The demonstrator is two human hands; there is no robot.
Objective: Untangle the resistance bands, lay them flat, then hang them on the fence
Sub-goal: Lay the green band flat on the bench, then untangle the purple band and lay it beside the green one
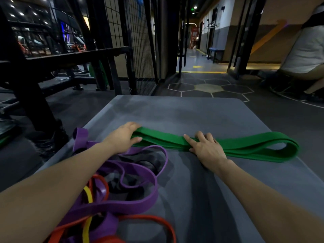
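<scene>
A wide green resistance band (pixel 245 144) lies folded flat across the grey mat (pixel 201 116). My left hand (pixel 122 135) grips its left end, thumb curled under the fold. My right hand (pixel 206 148) presses on its middle with straight fingers. Near my left arm lies a tangle of purple bands (pixel 133 174), a black band (pixel 149 162), orange bands (pixel 157 220) and a thin yellow band (pixel 87 195). The black wire fence (pixel 138 41) stands beyond the mat, upper middle.
A black gym rack and bench (pixel 57 57) stand at the left. A seated person (pixel 301 50) is at the far right. Hexagon-patterned floor (pixel 208 87) and a corridor lie beyond the mat.
</scene>
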